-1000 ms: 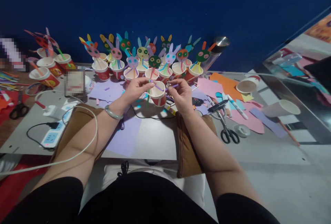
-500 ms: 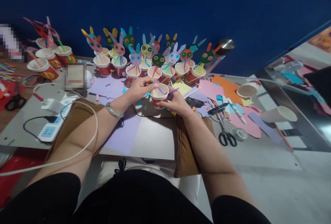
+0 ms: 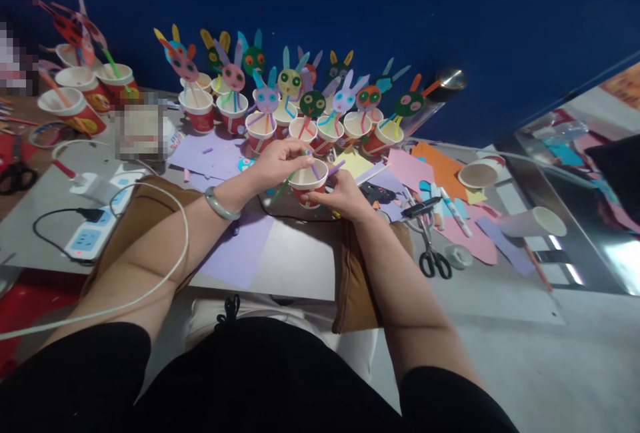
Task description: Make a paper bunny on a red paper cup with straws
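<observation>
head view: paper cup [image 3: 307,181] is being gripped in front of the rabbit-topped cups [image 3: 303,130] by the right hand [image 3: 347,197], fingers clamped round its side. purple straw [image 3: 315,170] is being pinched at its rim by the left hand [image 3: 280,165], fingertips together.

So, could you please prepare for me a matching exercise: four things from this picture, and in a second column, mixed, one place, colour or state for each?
Column 1
1. Cup between the hands
2. Bangle
3. Power strip
4. Tape roll

Column 2
A. White and blue
B. Beside black-handled scissors
C. Held by the right hand
D. Worn on the left arm

Pairs: 1-C, 2-D, 3-A, 4-B
</observation>
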`<state>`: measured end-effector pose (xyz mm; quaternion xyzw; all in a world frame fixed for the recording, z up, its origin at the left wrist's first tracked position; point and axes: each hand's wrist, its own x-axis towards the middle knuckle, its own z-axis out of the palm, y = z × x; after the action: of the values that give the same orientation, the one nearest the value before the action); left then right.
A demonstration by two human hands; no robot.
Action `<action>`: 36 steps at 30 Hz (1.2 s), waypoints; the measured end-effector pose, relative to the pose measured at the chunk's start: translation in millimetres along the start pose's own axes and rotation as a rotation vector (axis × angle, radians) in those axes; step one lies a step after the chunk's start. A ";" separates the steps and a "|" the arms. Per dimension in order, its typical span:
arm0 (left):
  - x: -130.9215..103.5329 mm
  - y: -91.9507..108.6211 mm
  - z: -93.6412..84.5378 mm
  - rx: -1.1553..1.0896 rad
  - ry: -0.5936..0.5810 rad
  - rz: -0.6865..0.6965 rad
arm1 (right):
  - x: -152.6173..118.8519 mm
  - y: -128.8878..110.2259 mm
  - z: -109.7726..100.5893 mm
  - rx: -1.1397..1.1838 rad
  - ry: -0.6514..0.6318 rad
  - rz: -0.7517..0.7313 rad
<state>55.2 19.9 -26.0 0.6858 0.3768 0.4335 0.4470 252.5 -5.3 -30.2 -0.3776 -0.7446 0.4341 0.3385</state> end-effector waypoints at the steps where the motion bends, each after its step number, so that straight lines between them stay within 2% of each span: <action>1: -0.2 0.2 1.2 -0.004 0.004 -0.002 | -0.1 -0.3 1.3 -0.006 0.006 -0.001; 6: -2.0 2.4 6.8 -0.090 0.004 0.002 | -0.2 3.9 6.6 -0.005 0.076 -0.027; 10: -2.2 2.0 8.3 -0.177 0.036 -0.044 | -0.1 11.6 5.9 -0.019 0.128 -0.016; 14: -2.3 1.9 8.4 -0.205 0.024 -0.075 | -0.7 12.7 5.8 -0.059 0.152 -0.067; 21: -5.0 7.3 9.8 -0.203 0.015 -0.118 | -1.5 5.7 7.8 -0.052 0.075 -0.108; 29: -4.6 13.5 5.4 -0.226 0.039 -0.096 | -0.2 5.9 8.1 -0.036 0.112 -0.111; 36: -2.3 5.2 6.7 -0.173 0.045 -0.047 | 0.4 5.5 8.2 0.047 0.178 -0.105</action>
<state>61.3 14.2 -23.2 0.6257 0.3640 0.4690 0.5060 247.0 -6.3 -38.3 -0.3672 -0.7198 0.3979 0.4345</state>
